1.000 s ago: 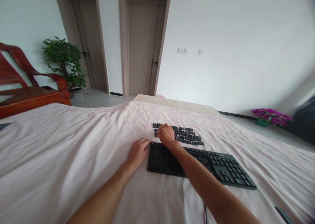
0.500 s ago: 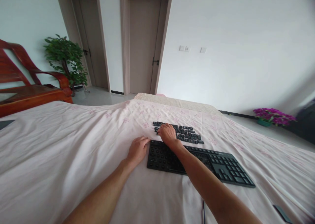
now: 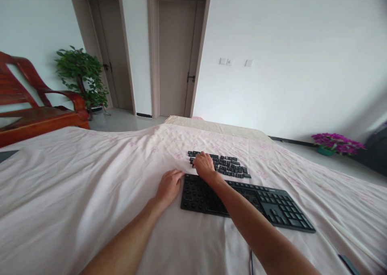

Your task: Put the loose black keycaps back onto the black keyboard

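Observation:
A black keyboard (image 3: pixel 273 206) lies on the pale flowered cloth. The keys on its left part are off and small round posts show there, while the number pad at the right still has its caps. Beyond it, loose black keycaps (image 3: pixel 231 168) are laid in rough rows. My left hand (image 3: pixel 169 185) rests on the cloth, fingers stretched out to the keyboard's upper left corner. Over the left end of the loose keycaps is my right hand (image 3: pixel 204 165), its fingers bent down and pressed together. Its fingertips are partly hidden, so what they pinch cannot be made out.
A dark cable (image 3: pixel 251 262) runs down from the keyboard's near edge. A dark flat object (image 3: pixel 348 263) lies at the lower right, another dark flat thing (image 3: pixel 7 155) at the far left. Past the cloth stand a wooden chair (image 3: pixel 57 113), a green plant (image 3: pixel 80 71) and purple flowers (image 3: pixel 337 142).
The view has tilted up slightly, so everything sits a little lower. My right hand has shifted very slightly left over the keycaps; my left hand stays at the keyboard's corner.

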Demonstrator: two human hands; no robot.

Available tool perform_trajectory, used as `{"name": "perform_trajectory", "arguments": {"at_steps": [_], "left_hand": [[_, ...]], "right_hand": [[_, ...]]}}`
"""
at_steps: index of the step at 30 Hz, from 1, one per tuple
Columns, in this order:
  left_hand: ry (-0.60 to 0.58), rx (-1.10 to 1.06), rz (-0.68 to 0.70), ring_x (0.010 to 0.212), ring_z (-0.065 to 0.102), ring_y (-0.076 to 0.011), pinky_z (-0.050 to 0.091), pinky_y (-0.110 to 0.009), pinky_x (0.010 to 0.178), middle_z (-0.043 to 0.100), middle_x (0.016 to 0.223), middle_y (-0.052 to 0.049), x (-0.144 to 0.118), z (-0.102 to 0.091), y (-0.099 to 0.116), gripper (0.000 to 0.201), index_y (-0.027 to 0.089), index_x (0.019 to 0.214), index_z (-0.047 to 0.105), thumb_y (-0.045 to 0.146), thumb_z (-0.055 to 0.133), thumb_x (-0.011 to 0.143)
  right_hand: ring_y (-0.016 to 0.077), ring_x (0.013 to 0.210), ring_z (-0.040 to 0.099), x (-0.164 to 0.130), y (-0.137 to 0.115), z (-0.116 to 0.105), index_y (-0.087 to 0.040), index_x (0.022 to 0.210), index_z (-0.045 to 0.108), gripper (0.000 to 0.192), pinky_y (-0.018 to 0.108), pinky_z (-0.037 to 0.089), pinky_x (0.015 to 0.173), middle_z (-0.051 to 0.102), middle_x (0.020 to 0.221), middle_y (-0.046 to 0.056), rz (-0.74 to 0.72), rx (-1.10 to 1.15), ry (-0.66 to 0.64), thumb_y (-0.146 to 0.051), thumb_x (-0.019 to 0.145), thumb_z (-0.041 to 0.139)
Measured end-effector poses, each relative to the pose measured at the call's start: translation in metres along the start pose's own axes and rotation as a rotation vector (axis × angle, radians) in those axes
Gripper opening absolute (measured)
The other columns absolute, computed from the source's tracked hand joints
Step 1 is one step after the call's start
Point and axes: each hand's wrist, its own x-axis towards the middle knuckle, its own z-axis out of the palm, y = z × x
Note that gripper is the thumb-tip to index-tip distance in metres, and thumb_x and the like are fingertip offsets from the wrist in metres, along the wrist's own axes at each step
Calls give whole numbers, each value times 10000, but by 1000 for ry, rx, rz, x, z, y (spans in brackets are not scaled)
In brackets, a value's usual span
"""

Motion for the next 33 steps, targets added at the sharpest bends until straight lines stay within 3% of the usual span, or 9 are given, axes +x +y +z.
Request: {"name": "perform_trajectory", "arguments": {"at_steps": [5, 11, 25, 29, 33], "left_hand": [[2, -7, -6, 1119, 589, -211, 388, -350, 1039, 685, 1179, -54, 0, 0, 1, 464, 220, 1125, 709, 19, 493, 767], [12, -11, 0, 1111, 593, -218, 387, -357, 1038, 689, 1161, -83, -1, 0, 2, 445, 180, 1110, 710, 13, 494, 759], [4, -36, 4, 1103, 593, -211, 391, -354, 1031, 691, 1154, -71, -1, 0, 1, 467, 193, 1109, 706, -2, 490, 744], [3, -63, -8, 1114, 588, -205, 378, -352, 1042, 695, 1143, -61, -1, 0, 2, 466, 198, 1102, 705, -4, 489, 742], [5, -78, -21, 1105, 592, -201, 377, -348, 1041, 697, 1135, -56, -1, -1, 3, 450, 202, 1085, 708, 5, 492, 743]], "right_hand": [[257, 1048, 490, 3, -6, 0, -138, 890, 744, 224, 347, 356, 844, 672, 1027, 152, -48, -37, -6, -93, 841, 530], [258, 1047, 496, 5, -8, -2, -140, 895, 746, 228, 357, 365, 839, 676, 1011, 156, -69, -58, -8, -116, 861, 522], [252, 1049, 523, 3, -3, -6, -159, 888, 754, 189, 329, 382, 846, 687, 1008, 125, 11, 20, 10, -151, 853, 569], [206, 1002, 551, -19, -1, -16, -272, 975, 749, 186, 286, 391, 848, 700, 1032, 29, 113, 226, 71, -328, 862, 613], [171, 956, 565, -51, -7, -18, -300, 902, 761, 134, 253, 388, 863, 708, 956, -17, 136, 512, 161, -341, 833, 654]]}}
